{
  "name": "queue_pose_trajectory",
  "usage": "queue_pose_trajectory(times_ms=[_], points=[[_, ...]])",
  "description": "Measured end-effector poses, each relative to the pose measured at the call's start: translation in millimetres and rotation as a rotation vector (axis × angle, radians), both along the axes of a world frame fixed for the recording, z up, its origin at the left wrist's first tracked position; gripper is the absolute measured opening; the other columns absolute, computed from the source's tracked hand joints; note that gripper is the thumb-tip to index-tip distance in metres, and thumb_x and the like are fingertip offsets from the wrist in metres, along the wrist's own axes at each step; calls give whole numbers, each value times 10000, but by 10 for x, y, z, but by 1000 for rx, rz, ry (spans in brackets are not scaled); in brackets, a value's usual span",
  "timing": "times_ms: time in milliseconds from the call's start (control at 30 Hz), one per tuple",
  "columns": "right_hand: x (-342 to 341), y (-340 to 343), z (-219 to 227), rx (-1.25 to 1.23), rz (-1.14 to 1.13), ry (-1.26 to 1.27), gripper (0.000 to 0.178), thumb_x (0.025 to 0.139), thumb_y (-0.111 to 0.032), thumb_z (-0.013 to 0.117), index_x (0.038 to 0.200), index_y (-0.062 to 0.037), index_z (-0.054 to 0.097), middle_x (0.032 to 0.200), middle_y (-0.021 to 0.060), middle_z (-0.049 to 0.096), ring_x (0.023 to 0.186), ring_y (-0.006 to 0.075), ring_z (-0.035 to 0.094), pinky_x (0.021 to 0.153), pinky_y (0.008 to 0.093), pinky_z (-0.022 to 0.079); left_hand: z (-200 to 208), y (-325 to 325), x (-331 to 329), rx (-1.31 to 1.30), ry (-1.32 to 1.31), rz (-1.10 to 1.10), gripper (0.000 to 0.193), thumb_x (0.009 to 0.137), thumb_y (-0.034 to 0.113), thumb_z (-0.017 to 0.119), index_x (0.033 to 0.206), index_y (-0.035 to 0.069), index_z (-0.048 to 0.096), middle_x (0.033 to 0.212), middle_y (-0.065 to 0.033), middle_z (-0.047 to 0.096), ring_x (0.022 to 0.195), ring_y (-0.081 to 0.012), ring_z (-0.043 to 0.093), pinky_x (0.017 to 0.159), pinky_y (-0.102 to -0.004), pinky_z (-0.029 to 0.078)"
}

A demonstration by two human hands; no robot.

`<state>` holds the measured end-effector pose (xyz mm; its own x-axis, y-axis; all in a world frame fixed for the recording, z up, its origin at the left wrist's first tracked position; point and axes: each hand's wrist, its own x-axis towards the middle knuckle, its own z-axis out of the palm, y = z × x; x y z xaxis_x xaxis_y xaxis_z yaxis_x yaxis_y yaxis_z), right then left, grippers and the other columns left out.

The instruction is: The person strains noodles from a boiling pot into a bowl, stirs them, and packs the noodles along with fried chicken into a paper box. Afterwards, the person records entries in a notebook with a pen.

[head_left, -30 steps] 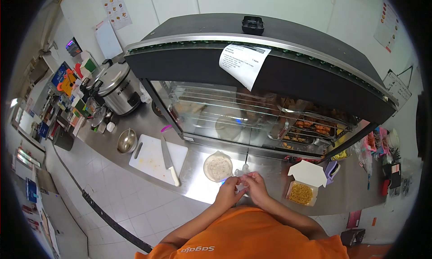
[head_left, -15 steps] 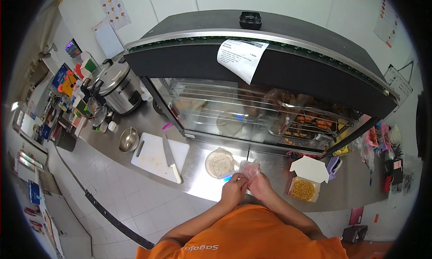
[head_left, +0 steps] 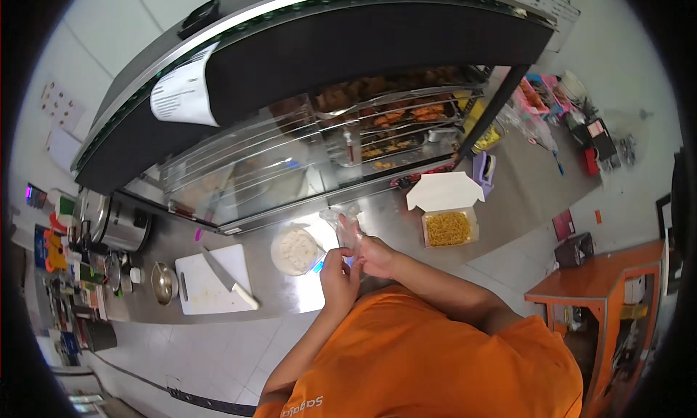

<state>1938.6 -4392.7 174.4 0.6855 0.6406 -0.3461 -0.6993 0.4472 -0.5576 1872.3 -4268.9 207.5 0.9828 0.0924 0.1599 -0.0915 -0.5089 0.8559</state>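
A thin clear plastic glove [head_left: 350,231] covers the fingers of my right hand [head_left: 377,257], which are stretched out inside it. At its cuff, near the right wrist, the fingers of my left hand [head_left: 338,279] pinch the plastic. Both hands are above the near edge of the steel counter [head_left: 287,298]. Just left of them stands a round container of lumpy white mixture [head_left: 295,250], with something bright blue beside it. To the right, an open white carton [head_left: 445,191] holds yellow noodle-like food [head_left: 447,228].
A glass display cabinet [head_left: 268,175] with trays of browned food rises behind. On the left lie a white cutting board [head_left: 200,280] with a knife [head_left: 226,274], a metal bowl [head_left: 165,283] and a large steel cooker [head_left: 120,222]. A purple tape dispenser [head_left: 483,173] stands beyond the carton.
My view has swung to the right, so the counter things sit farther left. The right fingers now reach farther into the glove, which was bunched up before.
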Motion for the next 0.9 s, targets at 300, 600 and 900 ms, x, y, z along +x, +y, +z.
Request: queue_pose_trajectory(times_ms=[300,600,900], points=[[132,-179,-190,-370,-429,-293,688,1092,-471,346,1624,-111,100,1648,154,236,1504,286,263,1204,393,242,-44,-106,79,-389,304,-324,91,932,60,703,1009,27,666,742,2,597,615,-36,471,548,-221,384],[1053,-335,63,-1229,-374,-1085,894,970,-421,632,1567,43,155,1574,303,296,1482,418,279,1209,420,248,-148,349,-171,-482,335,-217,283,909,46,720,1170,38,609,1105,-40,672,711,-40,558,557,-183,432],[1318,-470,140,-1448,-146,-1398,814,953,-512,611,1515,20,357,1537,258,397,1436,387,379,1196,452,288,-278,736,-487,-485,319,49,298,931,34,668,1204,18,551,1113,-60,667,729,-56,565,582,-196,474]])
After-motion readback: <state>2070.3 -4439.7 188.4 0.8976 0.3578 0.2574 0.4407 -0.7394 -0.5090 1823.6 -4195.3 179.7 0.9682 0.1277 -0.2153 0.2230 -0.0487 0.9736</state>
